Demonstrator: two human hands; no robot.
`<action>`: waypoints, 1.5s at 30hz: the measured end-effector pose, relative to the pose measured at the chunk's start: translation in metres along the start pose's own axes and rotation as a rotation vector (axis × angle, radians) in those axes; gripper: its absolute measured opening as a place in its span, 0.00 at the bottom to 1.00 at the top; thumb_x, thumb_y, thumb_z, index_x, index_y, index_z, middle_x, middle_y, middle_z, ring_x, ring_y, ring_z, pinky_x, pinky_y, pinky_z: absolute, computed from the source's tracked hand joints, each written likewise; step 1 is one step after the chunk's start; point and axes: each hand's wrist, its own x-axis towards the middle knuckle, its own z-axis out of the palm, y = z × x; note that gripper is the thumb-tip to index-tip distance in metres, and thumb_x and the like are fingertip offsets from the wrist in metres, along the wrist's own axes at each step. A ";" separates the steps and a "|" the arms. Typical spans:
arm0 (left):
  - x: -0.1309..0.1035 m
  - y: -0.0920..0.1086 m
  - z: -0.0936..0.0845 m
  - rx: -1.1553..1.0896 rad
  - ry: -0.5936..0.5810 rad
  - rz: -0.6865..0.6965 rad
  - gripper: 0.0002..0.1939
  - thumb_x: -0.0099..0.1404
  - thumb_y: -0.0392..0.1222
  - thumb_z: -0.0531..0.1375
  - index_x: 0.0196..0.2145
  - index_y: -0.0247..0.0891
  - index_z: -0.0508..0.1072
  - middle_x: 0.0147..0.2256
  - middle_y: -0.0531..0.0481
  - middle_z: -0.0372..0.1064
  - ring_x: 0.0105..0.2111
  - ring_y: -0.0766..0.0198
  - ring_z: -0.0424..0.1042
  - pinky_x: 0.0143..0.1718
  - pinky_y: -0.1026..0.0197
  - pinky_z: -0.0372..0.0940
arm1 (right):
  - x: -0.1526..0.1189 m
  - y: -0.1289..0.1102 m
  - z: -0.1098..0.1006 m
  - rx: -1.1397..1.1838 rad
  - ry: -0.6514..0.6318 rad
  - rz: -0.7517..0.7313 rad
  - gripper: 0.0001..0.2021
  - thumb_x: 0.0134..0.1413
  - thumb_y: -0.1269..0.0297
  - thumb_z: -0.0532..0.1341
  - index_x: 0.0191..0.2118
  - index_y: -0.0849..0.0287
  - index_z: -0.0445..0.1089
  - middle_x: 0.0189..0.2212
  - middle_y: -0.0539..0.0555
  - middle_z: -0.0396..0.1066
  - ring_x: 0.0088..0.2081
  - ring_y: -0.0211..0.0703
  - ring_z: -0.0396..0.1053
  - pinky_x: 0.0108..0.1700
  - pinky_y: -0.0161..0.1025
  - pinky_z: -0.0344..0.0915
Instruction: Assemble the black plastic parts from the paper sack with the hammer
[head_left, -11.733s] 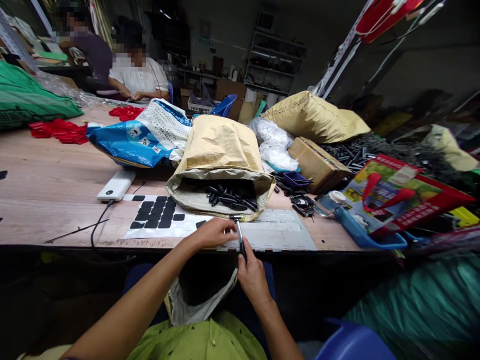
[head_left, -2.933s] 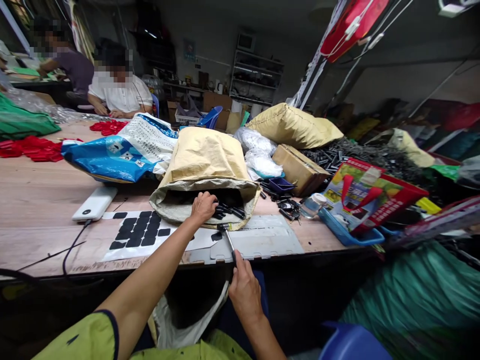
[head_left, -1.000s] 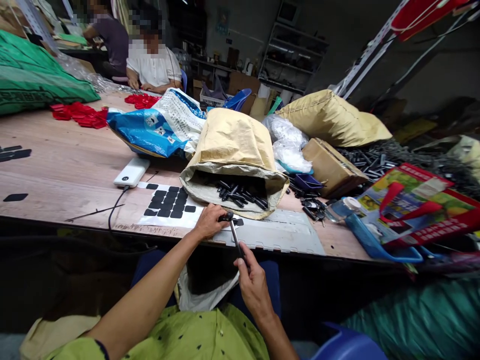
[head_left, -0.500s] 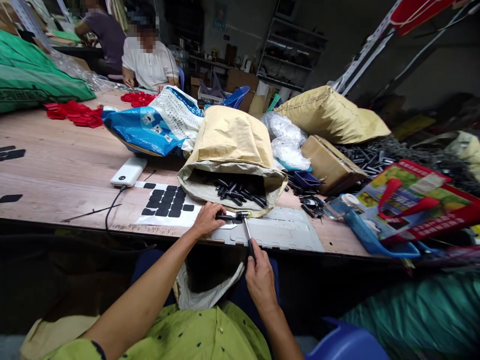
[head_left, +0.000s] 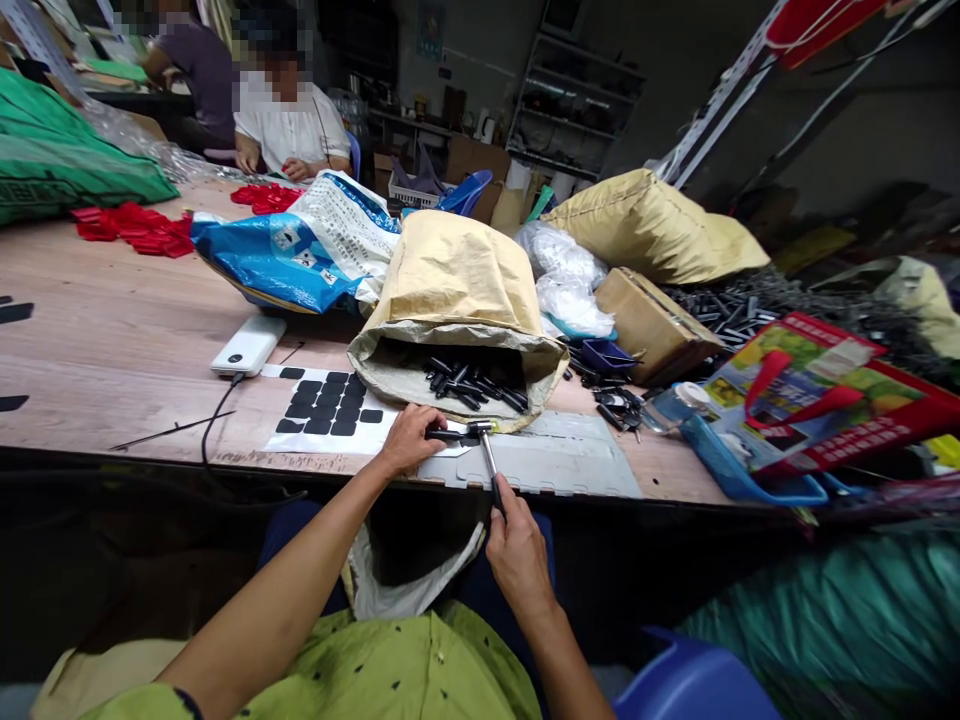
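My left hand is closed on a slim black tubular part, which lies flat at the table's front edge. In my right hand is a small hammer, gripped by its black handle. Its metal head, with a yellowish face at one end, rests at the far end of the black part. Under them lies a grey plate. Just behind, a tan sack opens toward me with many black tubular parts inside. Left of my left hand, black rounded patches sit on a white sheet.
A white power bank with a cable lies on the left, before a blue-and-white bag. At right stand a clear jar, a blue tray and a colourful bag. Across the table sits a person in white beside red pieces.
The whole view has shifted slightly, so the table's things appear a little further left. Both hands keep their grips, with the hammer head still at the black part's end.
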 end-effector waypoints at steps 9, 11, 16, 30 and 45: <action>0.000 0.002 -0.001 0.019 -0.011 0.020 0.09 0.57 0.41 0.66 0.37 0.42 0.77 0.37 0.51 0.74 0.43 0.55 0.65 0.46 0.54 0.60 | -0.001 -0.001 0.000 -0.018 -0.001 0.025 0.28 0.62 0.73 0.51 0.67 0.56 0.61 0.46 0.59 0.72 0.49 0.48 0.73 0.50 0.38 0.67; -0.003 0.007 -0.004 0.013 -0.018 0.060 0.09 0.59 0.43 0.66 0.38 0.42 0.77 0.38 0.50 0.75 0.43 0.55 0.65 0.47 0.54 0.60 | -0.001 -0.002 -0.001 -0.024 -0.004 0.032 0.28 0.62 0.73 0.51 0.68 0.56 0.60 0.47 0.59 0.72 0.48 0.48 0.73 0.49 0.38 0.67; -0.045 0.032 -0.008 -0.114 -0.128 0.146 0.11 0.66 0.48 0.60 0.43 0.42 0.76 0.40 0.48 0.75 0.42 0.57 0.69 0.47 0.56 0.62 | -0.002 -0.003 -0.002 -0.024 -0.013 0.035 0.29 0.62 0.73 0.51 0.68 0.56 0.60 0.49 0.59 0.72 0.48 0.48 0.73 0.48 0.38 0.67; -0.135 -0.029 0.076 0.362 -0.602 -0.371 0.11 0.66 0.43 0.54 0.41 0.43 0.76 0.44 0.43 0.77 0.48 0.48 0.76 0.46 0.52 0.66 | -0.002 -0.003 -0.001 -0.032 0.023 0.016 0.29 0.62 0.73 0.51 0.67 0.53 0.61 0.47 0.58 0.73 0.45 0.46 0.74 0.47 0.36 0.67; 0.037 0.054 -0.008 0.091 -0.099 0.082 0.12 0.66 0.44 0.60 0.46 0.43 0.76 0.40 0.48 0.72 0.42 0.57 0.69 0.46 0.57 0.63 | -0.003 0.000 0.002 -0.019 0.033 0.004 0.30 0.61 0.75 0.51 0.68 0.54 0.60 0.46 0.58 0.73 0.45 0.45 0.74 0.45 0.36 0.68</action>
